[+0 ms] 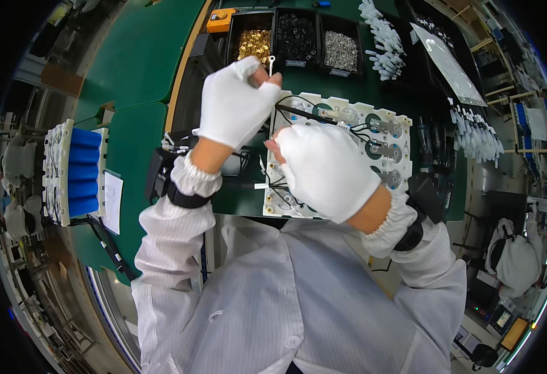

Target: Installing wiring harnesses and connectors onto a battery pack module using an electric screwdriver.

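Note:
My left hand, in a white glove with bare fingertips, pinches a thin lead with a ring terminal that points up past the fingers. Below it lies a white plastic battery module with round cells and metal tabs, crossed by a black cable bundle. My right hand, gloved the same way, is closed above the module's left part. Its thumb and fingertips curl together near the left edge; what they hold, if anything, is hidden. Thin black wires with white labels lie on the module beside it.
Behind the module stand black bins of brass-coloured parts, black parts and silver screws. White-tagged leads lie at the back right, more tagged leads at the right. A blue-celled battery module stands on the left bench.

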`<state>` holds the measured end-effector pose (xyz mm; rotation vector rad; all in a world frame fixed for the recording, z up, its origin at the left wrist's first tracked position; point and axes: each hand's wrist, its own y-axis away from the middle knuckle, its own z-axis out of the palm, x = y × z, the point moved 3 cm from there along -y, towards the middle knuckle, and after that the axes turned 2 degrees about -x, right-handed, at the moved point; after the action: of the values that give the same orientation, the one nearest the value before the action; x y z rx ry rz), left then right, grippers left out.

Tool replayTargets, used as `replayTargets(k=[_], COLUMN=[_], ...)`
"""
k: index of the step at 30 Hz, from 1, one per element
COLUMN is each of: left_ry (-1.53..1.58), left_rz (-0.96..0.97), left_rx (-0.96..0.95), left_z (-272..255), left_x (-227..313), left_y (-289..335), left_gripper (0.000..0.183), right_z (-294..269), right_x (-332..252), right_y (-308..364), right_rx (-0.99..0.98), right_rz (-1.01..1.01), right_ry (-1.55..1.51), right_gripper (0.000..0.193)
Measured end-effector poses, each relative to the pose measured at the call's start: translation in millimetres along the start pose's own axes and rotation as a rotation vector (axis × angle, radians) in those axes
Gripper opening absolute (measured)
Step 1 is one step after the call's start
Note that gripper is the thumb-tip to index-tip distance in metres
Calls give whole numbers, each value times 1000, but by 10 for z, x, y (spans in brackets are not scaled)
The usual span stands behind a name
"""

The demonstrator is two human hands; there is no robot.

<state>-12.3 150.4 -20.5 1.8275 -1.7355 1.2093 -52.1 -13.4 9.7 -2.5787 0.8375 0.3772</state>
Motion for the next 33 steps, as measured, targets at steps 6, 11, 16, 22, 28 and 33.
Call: replayTargets(k=[6, 11, 16, 22, 28, 33], left_ry=[-132, -811, -1034, -1035, -919, -904], left_rz=[-136, 56, 69, 178, 177, 40], left_rx=[-159, -283, -531, -482, -354, -391], left_z=[61, 173, 687, 887, 807, 663], left_x=[-281, -948, -1080, -981, -1044, -1134], left_y=[-682, -1374, -1502, -1473, -1462, -1504], left_gripper=[47, 37, 27, 23, 23, 27], right_z=[-160, 60, 281, 285, 336, 255], right_x=[-343, -420, -435, -599, -546, -668], right_y=[343, 350, 298, 327, 389, 352], right_rx=[-59, -49, -143, -169, -136, -104], right_rz=[-6, -33, 3, 105, 158, 191], right_ry=[62, 80, 81, 247, 249, 322], right_gripper=[31, 23, 18, 8, 8, 8])
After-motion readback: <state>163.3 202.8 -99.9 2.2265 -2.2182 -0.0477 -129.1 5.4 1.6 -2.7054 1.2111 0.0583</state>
